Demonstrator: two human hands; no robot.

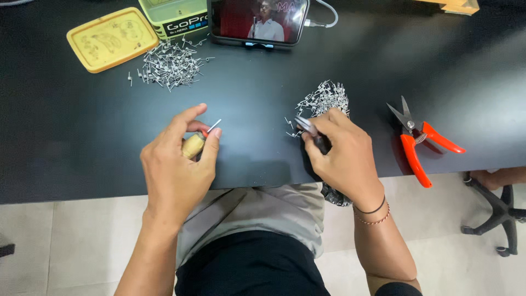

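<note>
The left hand grips a small wooden-handled tool with a thin metal rod. The right hand closes on pliers, nipping tiny wire coils at the pile's near edge. The coils look light, springy and easily bent, best held by their legs.

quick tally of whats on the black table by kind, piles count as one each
piles of small metal coils: 2 (far pile, near pile)
orange-handled snips: 1
phone: 1
yellow lid: 1
green box: 1
wood piece at the far edge: 1
total: 7
Not counted: tools held in the left hand and right hand.
</note>
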